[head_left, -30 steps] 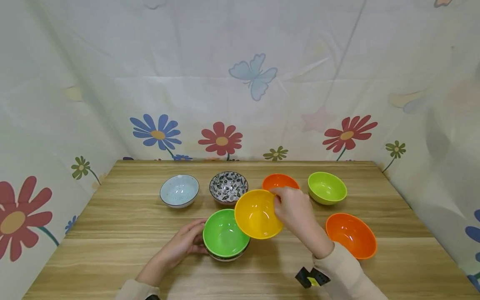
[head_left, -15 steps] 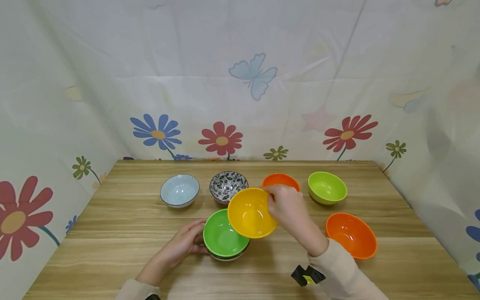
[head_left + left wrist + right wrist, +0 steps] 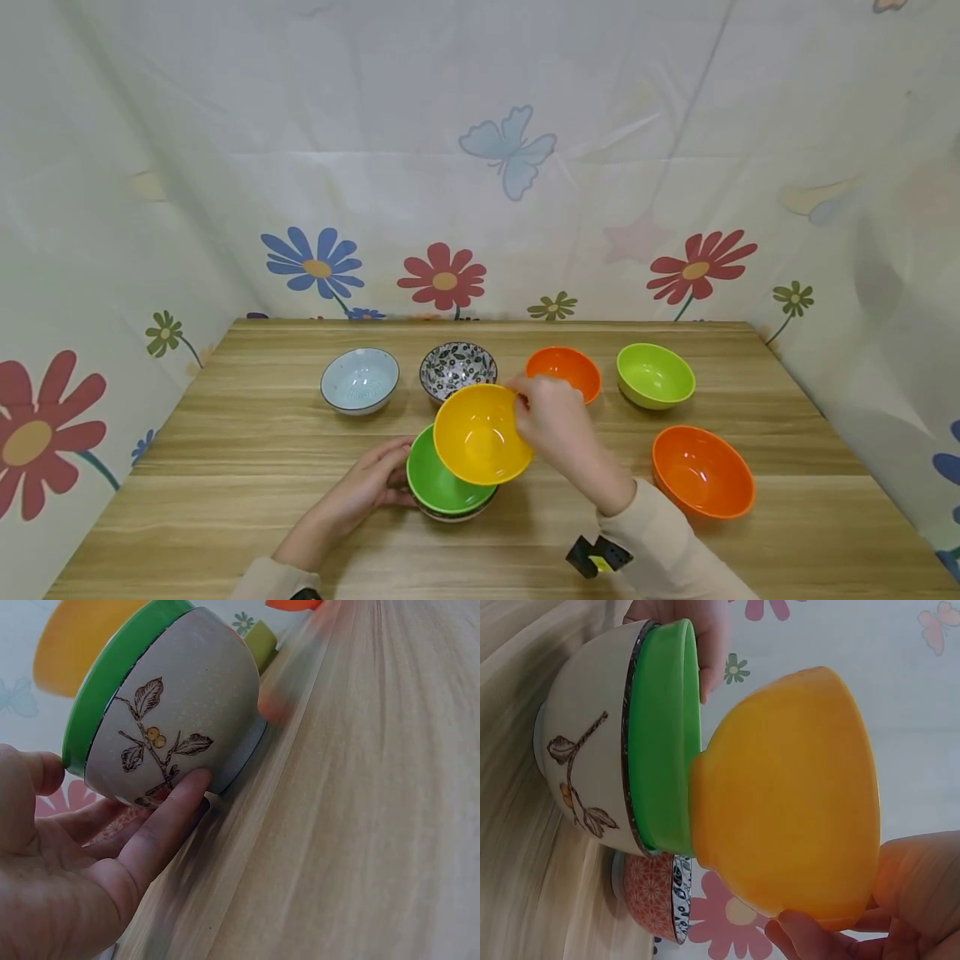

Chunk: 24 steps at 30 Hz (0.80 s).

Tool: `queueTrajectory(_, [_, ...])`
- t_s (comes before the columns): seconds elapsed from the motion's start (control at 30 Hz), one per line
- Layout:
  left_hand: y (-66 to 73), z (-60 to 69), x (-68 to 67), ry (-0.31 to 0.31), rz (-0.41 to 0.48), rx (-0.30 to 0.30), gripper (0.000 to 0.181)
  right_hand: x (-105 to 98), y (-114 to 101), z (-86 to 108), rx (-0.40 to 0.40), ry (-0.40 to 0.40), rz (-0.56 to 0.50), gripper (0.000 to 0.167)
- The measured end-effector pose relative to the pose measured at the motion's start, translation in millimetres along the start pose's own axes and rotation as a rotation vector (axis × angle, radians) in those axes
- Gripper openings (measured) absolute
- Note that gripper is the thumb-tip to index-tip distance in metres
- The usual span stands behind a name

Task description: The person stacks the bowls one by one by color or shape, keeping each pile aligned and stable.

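My right hand (image 3: pixel 555 421) pinches the rim of a yellow bowl (image 3: pixel 483 437) at its right side, holding it tilted over a green bowl (image 3: pixel 437 485). In the right wrist view the yellow bowl's foot is at the green rim; whether they touch I cannot tell. The green bowl sits nested inside a cream bowl (image 3: pixel 187 697) with a leafy branch pattern, which stands on the table. At the left of this stack is my left hand (image 3: pixel 371 479), its thumb by the green rim and its extended fingers resting against the cream wall.
Behind the stack stand a pale blue bowl (image 3: pixel 360 381), a floral-patterned bowl (image 3: pixel 457 367), an orange bowl (image 3: pixel 566 371) and a lime bowl (image 3: pixel 655 375). A larger orange bowl (image 3: pixel 702 472) is to the right on the wooden table (image 3: pixel 225 500). A flowered curtain (image 3: pixel 360 183) hangs behind.
My right hand has carried the yellow bowl leftward, from beside the green bowl to over it, uncovering more of the rear orange bowl. The left hand and the stack have stayed in place.
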<state>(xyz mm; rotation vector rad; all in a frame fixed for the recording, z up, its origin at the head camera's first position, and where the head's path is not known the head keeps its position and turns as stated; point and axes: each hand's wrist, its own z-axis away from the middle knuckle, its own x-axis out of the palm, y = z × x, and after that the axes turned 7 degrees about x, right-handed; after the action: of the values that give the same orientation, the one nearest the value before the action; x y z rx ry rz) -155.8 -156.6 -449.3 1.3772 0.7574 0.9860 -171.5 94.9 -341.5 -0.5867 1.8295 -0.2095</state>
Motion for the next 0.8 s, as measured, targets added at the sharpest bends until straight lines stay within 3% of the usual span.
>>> queueTrajectory(0.17, [-0.4, -0.3, -1.1, 0.000, 0.002, -0.001, 0.054, 4.8, -3.0, 0.0, -0.006, 0.000, -0.024, 0.022])
queueTrajectory(0.8, [1.7, 1.4, -0.9, -0.016, -0.005, -0.011, 0.051, 25.0, -6.0, 3.2, 0.016, -0.134, -0.148, 0.020])
